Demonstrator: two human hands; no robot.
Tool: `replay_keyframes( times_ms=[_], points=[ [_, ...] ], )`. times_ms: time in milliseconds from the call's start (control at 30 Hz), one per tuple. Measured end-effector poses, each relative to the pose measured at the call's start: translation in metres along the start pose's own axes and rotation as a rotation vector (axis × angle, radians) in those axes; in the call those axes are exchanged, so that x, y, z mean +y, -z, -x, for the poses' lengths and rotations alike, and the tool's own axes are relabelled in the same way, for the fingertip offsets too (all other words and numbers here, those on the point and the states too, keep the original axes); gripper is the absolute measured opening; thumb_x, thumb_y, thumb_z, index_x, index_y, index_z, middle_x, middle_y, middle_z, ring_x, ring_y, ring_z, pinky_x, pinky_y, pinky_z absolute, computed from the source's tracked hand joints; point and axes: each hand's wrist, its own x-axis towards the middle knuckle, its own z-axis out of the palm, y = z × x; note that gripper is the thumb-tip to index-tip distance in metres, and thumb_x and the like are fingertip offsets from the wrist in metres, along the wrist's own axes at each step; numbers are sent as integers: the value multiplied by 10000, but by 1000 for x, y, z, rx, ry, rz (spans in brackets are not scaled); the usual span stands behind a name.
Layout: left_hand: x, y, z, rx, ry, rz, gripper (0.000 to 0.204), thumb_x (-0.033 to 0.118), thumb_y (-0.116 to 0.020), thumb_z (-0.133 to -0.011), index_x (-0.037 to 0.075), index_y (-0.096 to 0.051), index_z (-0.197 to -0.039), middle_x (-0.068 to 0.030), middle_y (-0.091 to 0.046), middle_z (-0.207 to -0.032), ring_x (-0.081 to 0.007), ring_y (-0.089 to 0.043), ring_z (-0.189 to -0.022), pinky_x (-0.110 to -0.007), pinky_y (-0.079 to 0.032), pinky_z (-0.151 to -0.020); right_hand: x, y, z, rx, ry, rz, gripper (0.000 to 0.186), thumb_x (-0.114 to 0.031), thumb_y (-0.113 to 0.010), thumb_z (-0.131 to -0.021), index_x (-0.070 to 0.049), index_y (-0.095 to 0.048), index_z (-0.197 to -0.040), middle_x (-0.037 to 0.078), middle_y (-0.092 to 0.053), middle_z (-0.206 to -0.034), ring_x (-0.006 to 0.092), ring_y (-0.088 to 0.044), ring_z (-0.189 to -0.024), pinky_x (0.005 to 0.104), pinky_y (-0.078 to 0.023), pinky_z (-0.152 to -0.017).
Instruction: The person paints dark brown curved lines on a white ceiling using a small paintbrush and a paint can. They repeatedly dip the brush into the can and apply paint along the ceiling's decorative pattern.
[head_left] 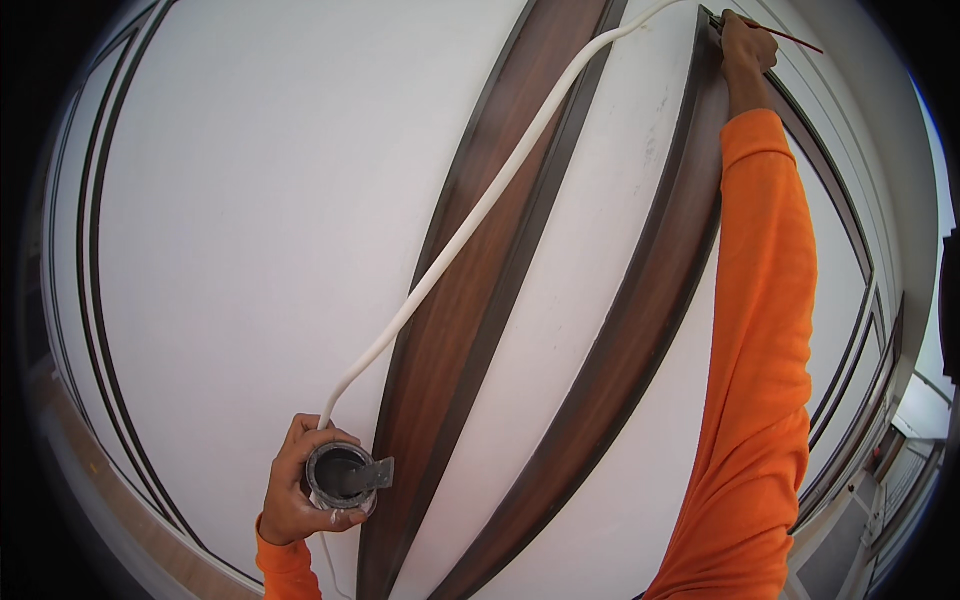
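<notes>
My left hand (pixel 292 482) is wrapped around a small paint can (pixel 318 487) at the lower left, its open mouth showing dark grey paint inside. A flat grey strip (pixel 380 474) lies across the can's right rim. My right hand (pixel 748 45) is raised at the upper right, closed on a thin paintbrush (pixel 797 43) with a red handle. Its bristle end, partly hidden, is at the top of the dark-edged brown wooden trim (pixel 655 300). A white hose (pixel 500 185) runs down to my left hand; whether the fingers grip it, I cannot tell.
A second brown wooden strip (pixel 480 250) with dark edges runs alongside the trim. White wall panel (pixel 260 200) fills the left, bordered by dark framing lines (pixel 97 230). Wooden flooring (pixel 110 500) shows at the lower left, and a bright opening (pixel 925 405) at the far right.
</notes>
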Motion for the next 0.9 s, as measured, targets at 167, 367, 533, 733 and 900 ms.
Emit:
replay_keyframes(
  times_ms=[167, 367, 533, 733, 900],
  points=[
    [-1, 2, 1, -12, -3, -10, 729, 382, -955, -559, 58, -693, -1157, -65, -650, -1024, -222, -513, -1063, -356, -449, -950, -10, 10, 10, -46, -99, -144, 449, -345, -826, -790, 10, -755, -1055, 200, -740, -1105, 296, -732, -1033, 371, -586, -950],
    [-2, 2, 4, -5, 5, -28, 750, 391, -961, -556, 46, -691, -1165, -80, -596, -1061, -220, -532, -1064, -345, -461, -945, -1, 0, 18, 14, -116, -99, 442, -331, -827, -790, 11, -750, -1059, 198, -734, -1115, 300, -734, -1019, 365, -584, -955],
    [-7, 2, 3, -17, 3, -12, 751, 382, -962, -551, 48, -694, -1168, -78, -598, -1061, -220, -532, -1065, -343, -463, -944, 2, 7, 9, -3, -53, -60, 431, -333, -816, -802, -3, -757, -1073, 196, -735, -1121, 300, -733, -1028, 377, -580, -970],
    [-9, 3, 6, -10, 11, -12, 749, 367, -962, -544, 49, -694, -1168, -76, -601, -1062, -219, -531, -1067, -339, -461, -943, 2, 9, 15, -16, -30, -26, 398, -329, -807, -814, -20, -769, -1061, 193, -742, -1108, 296, -734, -1030, 375, -575, -981],
    [-11, 1, 4, -24, 15, 4, 742, 366, -962, -545, 51, -696, -1162, -74, -606, -1051, -218, -526, -1074, -339, -456, -950, 9, 11, 3, 42, -69, 7, 416, -361, -801, -809, -24, -777, -1050, 196, -745, -1098, 307, -733, -1031, 378, -568, -988]
  ],
)
